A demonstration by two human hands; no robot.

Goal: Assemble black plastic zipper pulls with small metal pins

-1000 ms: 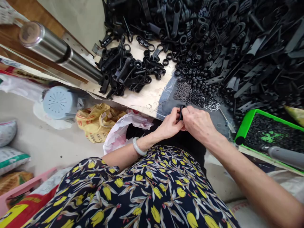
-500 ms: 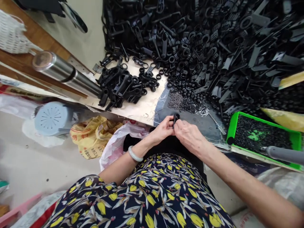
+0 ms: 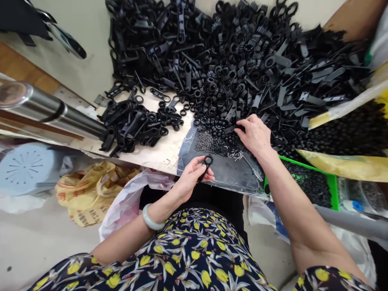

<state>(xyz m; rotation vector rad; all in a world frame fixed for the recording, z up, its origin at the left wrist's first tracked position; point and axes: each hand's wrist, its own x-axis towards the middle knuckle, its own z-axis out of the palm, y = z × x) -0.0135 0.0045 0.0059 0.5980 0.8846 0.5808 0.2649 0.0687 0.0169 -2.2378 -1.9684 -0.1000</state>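
Close to the table's front edge, my left hand [image 3: 189, 178] is closed around a black plastic part with a ring at one end [image 3: 208, 160]; the ring sticks up past the thumb and fingers. My right hand [image 3: 257, 135] is stretched out over the near side of the black heap, thumb and forefinger closed on the end of a flat black plastic piece [image 3: 230, 129]. Below that hand lie small black round caps [image 3: 217, 131], a patch of tiny grey-brown pieces [image 3: 203, 140], thin silvery pins [image 3: 235, 154] and a screwdriver-like tool [image 3: 253, 167].
A large heap of black plastic parts [image 3: 188, 52] covers the back. Ringed black parts [image 3: 136, 121] are piled at left beside a steel cylinder [image 3: 51, 106]. On the right are a green tray [image 3: 334, 190] of small black pieces and a yellow bag [image 3: 345, 163].
My right hand has left the part held in both hands and moved forward to the heap. My left hand keeps the ringed part, now lower and tilted. The whole view has shifted.
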